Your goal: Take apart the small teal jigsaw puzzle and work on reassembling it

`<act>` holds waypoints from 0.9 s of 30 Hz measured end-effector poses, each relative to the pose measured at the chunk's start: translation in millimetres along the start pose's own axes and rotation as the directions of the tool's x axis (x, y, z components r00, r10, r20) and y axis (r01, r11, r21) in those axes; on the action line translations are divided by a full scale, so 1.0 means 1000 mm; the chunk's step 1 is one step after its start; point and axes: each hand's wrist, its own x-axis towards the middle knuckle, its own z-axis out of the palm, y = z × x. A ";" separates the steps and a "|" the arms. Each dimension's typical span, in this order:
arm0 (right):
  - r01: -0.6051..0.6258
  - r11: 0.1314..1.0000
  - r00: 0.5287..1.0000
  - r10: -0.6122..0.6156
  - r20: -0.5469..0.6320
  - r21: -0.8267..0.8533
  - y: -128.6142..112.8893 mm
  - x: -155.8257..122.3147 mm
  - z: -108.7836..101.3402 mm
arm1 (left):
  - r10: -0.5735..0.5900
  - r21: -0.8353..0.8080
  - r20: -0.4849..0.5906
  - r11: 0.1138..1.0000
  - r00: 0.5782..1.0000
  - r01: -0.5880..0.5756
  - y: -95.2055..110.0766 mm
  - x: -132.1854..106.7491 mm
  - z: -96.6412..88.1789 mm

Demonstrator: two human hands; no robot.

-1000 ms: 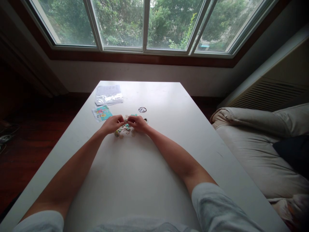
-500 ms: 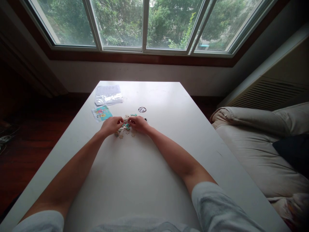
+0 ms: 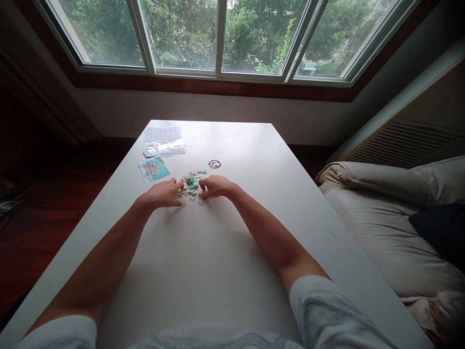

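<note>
A small heap of jigsaw puzzle pieces, teal and bare wood-coloured, lies on the white table. At its left edge is my left hand, thumb and fingers apart, the fingertips touching or very near the outer pieces. My right hand is on the opposite side, its thumb and fingers parted and curved toward the heap. Neither hand shows a piece in its grasp. A few loose pieces lie at the heap's far side. Behind my left hand is a colourful picture card in a clear sleeve.
A clear plastic bag with papers rests at the table's far left corner. Beyond the heap is a round hole cover or disc on the white table. A cream sofa stands to the right, below the windows' right side.
My hands have moved apart from over the heap to its two sides, and their fingers have opened. More of the pieces now show between them.
</note>
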 end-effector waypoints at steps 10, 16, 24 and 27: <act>0.244 0.968 0.960 -0.232 -0.155 0.063 0.007 0.014 0.019 | 0.152 -0.135 -0.070 0.978 0.986 -0.160 -0.015 0.016 0.019; 0.280 0.935 0.926 -0.203 -0.318 0.219 0.012 0.022 0.032 | 0.099 -0.153 -0.253 0.978 0.962 -0.141 -0.014 0.025 0.021; 0.241 0.898 0.911 -0.078 -0.406 0.368 0.012 0.029 0.044 | -0.014 -0.313 -0.361 0.944 0.933 -0.107 -0.007 0.031 0.024; 0.206 0.886 0.913 -0.022 -0.407 0.416 0.012 0.031 0.044 | -0.030 -0.358 -0.376 0.926 0.926 -0.116 -0.008 0.033 0.027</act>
